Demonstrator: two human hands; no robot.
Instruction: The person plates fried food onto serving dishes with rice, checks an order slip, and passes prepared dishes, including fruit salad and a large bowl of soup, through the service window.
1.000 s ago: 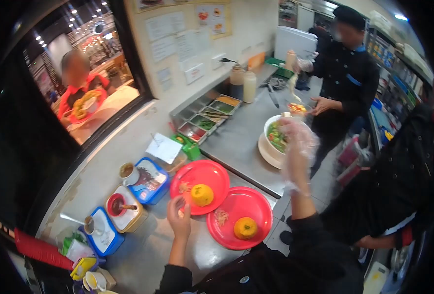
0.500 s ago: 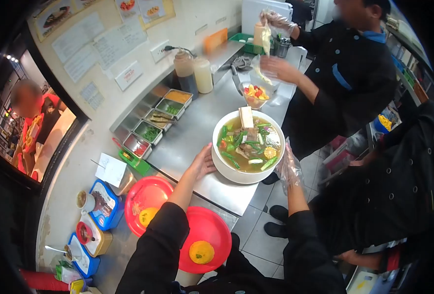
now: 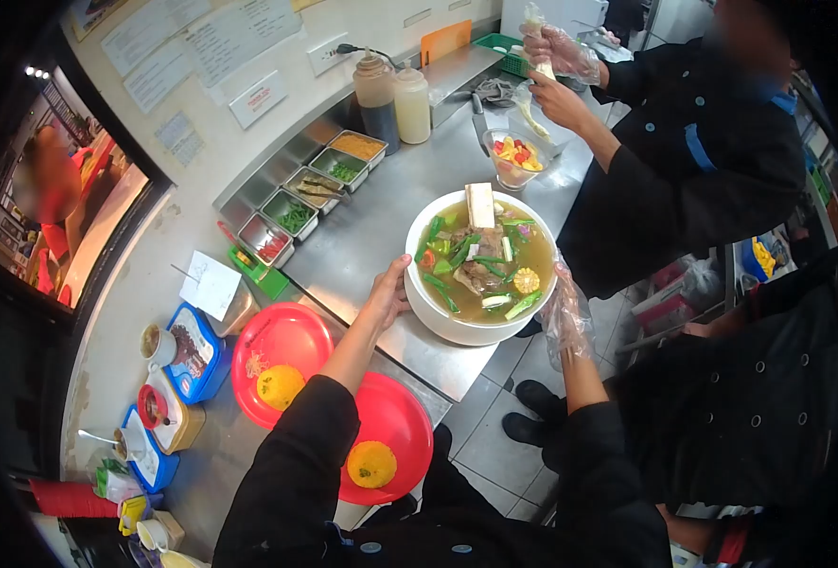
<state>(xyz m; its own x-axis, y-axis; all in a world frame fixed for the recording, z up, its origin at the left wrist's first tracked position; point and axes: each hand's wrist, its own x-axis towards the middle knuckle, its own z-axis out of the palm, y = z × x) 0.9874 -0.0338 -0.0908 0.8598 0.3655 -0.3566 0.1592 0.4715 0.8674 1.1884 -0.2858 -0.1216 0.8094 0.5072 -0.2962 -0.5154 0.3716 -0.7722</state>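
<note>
A large white bowl of soup (image 3: 428, 312) is held between my two hands at the right front of the steel counter. In the broth are a bone, meat, green vegetables and a piece of corn. My left hand (image 3: 388, 295) is bare and grips the bowl's left side, thumb near the rim. On the opposite side, my right hand (image 3: 566, 308), in a clear plastic glove, holds the bowl with its fingers partly hidden. Whether the bowl's base touches the counter I cannot tell.
Behind the bowl stands a glass dish of cut fruit (image 3: 516, 156). A co-worker (image 3: 665, 142) holds a piping bag (image 3: 538, 62) over that end. Metal trays (image 3: 296, 216) and sauce bottles (image 3: 376, 99) line the wall. Red plates (image 3: 390, 402) with yellow rice are near my left arm.
My left hand has come up the bowl's side, its thumb now near the rim. The bowl sits slightly differently in view. The co-worker's hands have come together on the piping bag.
</note>
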